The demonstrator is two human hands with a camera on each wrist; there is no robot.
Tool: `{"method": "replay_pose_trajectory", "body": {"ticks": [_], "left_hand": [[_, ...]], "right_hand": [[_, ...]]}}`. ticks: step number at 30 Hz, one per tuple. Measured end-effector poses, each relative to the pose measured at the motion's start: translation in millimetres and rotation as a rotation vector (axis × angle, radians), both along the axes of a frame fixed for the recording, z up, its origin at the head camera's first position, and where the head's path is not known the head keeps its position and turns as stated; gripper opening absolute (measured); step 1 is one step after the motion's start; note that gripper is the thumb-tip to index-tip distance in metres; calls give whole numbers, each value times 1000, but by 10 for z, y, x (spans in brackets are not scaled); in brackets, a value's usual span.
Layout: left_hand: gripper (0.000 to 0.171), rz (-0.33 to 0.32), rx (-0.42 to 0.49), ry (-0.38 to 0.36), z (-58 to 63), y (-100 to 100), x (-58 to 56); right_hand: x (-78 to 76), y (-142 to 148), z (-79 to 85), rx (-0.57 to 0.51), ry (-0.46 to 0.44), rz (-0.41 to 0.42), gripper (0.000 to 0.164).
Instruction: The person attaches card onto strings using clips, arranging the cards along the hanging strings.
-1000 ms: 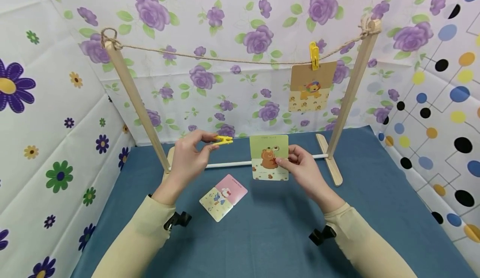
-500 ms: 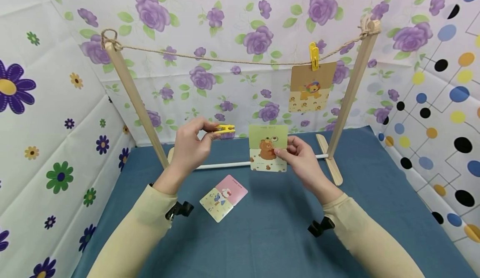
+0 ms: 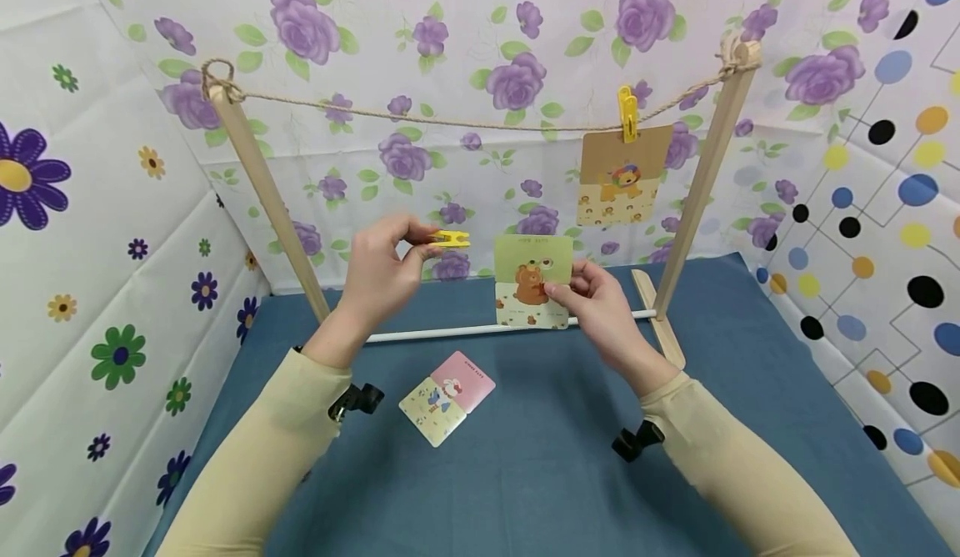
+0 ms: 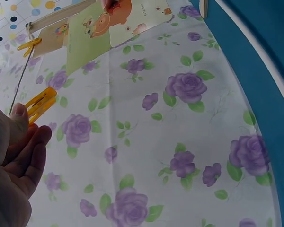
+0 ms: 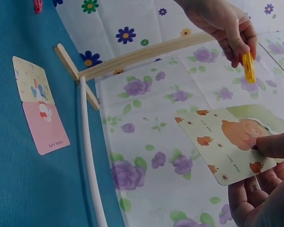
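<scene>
My left hand (image 3: 385, 267) pinches a yellow clothespin (image 3: 452, 239) between thumb and fingers, its tip pointing right toward the card. In the right wrist view the same clothespin (image 5: 248, 67) hangs from the fingertips. With thumb in front and fingers behind, my right hand (image 3: 596, 303) holds a green and cream bear card (image 3: 517, 294) upright by its right edge. Card and clothespin are apart, both below the twine (image 3: 450, 122). At the line's right, another yellow clothespin (image 3: 628, 113) holds a brown lion card (image 3: 622, 198). A pink and cream rabbit card (image 3: 447, 398) lies on the table.
The twine runs between a left wooden post (image 3: 262, 182) and a right wooden post (image 3: 705, 182). A white rod (image 3: 442, 333) joins them low down, behind the bear card. Flowered cloth (image 3: 337, 32) hangs behind. A small red object (image 5: 38, 6) shows in the right wrist view.
Both hands have risen toward the twine, carrying the clothespin and the bear card. The card has also shifted slightly left. The lion and rabbit cards stay in place.
</scene>
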State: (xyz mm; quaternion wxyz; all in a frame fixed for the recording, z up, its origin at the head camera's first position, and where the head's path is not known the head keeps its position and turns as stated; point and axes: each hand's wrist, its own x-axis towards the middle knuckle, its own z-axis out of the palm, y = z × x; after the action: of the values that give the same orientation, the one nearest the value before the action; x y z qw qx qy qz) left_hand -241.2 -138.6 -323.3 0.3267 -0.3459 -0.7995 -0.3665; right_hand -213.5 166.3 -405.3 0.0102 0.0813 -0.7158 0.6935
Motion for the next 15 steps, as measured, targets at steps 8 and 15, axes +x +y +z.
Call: {"method": "replay_pose_trajectory", "body": {"ticks": [8,15], "left_hand": [[14,10,-22,24,219,76,-32],[9,11,-46,67,398,162,-60]], "right_hand": [[-92,-13,75,-18,9,-12,31],[-153,-37,163,-43,13,-19,32]]}}
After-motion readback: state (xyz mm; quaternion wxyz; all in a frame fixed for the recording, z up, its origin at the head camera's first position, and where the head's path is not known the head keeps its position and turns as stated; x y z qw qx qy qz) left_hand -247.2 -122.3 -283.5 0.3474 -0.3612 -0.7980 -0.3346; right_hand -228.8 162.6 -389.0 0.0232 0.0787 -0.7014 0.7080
